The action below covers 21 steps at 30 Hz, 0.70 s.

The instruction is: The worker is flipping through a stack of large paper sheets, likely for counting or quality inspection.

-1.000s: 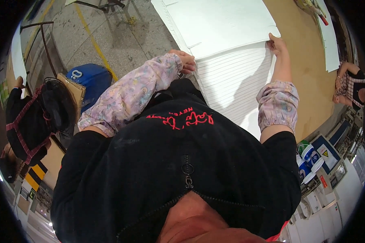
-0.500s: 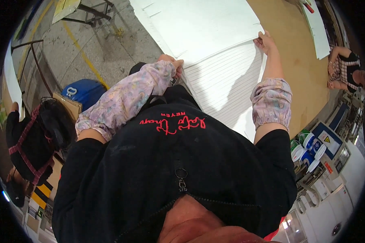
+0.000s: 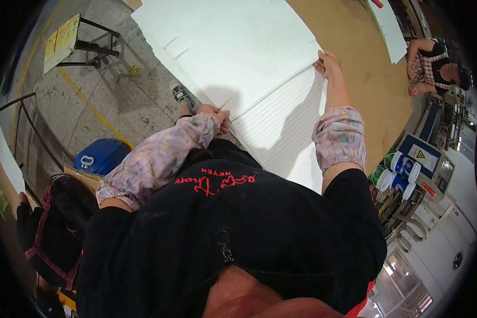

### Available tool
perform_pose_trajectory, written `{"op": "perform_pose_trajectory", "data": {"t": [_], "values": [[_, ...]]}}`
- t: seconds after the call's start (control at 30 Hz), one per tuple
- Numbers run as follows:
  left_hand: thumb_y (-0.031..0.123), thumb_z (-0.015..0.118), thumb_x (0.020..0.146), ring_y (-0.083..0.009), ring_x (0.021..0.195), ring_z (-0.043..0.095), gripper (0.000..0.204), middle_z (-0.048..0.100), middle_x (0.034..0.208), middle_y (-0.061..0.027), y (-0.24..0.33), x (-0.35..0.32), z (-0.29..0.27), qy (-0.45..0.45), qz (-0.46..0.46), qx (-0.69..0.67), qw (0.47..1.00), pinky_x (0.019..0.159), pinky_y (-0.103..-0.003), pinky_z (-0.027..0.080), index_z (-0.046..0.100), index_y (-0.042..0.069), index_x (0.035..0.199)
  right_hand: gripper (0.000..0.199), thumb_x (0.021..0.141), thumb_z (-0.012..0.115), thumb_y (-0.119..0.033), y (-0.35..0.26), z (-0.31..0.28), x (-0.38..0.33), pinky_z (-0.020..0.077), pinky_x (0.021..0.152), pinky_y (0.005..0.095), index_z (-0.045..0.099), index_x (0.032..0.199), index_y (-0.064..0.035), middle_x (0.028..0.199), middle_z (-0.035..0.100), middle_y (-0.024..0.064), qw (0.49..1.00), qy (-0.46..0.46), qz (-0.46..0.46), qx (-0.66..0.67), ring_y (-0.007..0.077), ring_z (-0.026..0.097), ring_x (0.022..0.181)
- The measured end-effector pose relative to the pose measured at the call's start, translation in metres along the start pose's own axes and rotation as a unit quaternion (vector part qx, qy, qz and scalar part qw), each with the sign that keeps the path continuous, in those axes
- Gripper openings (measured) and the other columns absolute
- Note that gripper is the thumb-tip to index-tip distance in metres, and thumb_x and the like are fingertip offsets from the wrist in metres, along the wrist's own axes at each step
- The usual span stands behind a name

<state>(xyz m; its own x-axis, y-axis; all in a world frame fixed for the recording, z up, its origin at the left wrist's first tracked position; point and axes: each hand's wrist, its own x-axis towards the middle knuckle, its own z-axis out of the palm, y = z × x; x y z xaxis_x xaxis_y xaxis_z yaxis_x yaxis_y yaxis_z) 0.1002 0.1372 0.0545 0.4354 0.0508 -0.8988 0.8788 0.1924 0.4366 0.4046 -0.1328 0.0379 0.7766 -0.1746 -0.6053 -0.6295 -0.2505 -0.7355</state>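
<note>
Hands [image 3: 214, 116] [image 3: 329, 64] pinching sheet [image 3: 238, 47] edge, brown tabletop [image 3: 355, 74] rightward

White sheet [image 3: 233, 50] partly beyond upper frame

The white sheet [image 3: 233, 47] is brightly lit, its surface nearly washed out. Just below it, a broad soft shadow is thrown across the lined surface [image 3: 270, 127]; a fainter one is cast on its lower-left corner. To its left, the floor [image 3: 148, 100] is left duller. Far below and right of it, windows [image 3: 405, 286] are flecked with glare. Outlying shapes are bent, softened and ringed in black.
</note>
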Motion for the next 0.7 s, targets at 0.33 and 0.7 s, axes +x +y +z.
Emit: {"op": "perform_pose_trajectory", "data": {"t": [0.33,0.7], "values": [[0.023,0.056,0.079,-0.0202,0.039,0.054,0.032,0.056,0.051,-0.0112,-0.005,0.008,-0.004,0.011,0.036,-0.007,0.999,0.034,-0.032,0.042,0.055,-0.001,0.059,0.014,0.081,0.057,-0.022,0.002,-0.015,0.012,0.0507,0.056,0.0232,0.056,0.091,-0.0119,0.071,0.049,-0.0037,0.993,-0.108,-0.014,0.052,0.0071,0.049,0.061],[0.026,0.057,0.079,-0.0210,0.043,0.056,0.029,0.059,0.056,-0.0119,-0.013,0.015,-0.015,-0.039,0.041,0.027,0.998,0.037,-0.032,0.045,0.057,0.000,0.066,0.013,0.075,0.065,-0.017,-0.002,0.015,0.002,0.0476,0.044,0.0235,0.056,0.069,-0.0098,0.056,0.050,-0.0013,0.998,0.005,-0.011,0.064,0.0092,0.048,0.046]]}}
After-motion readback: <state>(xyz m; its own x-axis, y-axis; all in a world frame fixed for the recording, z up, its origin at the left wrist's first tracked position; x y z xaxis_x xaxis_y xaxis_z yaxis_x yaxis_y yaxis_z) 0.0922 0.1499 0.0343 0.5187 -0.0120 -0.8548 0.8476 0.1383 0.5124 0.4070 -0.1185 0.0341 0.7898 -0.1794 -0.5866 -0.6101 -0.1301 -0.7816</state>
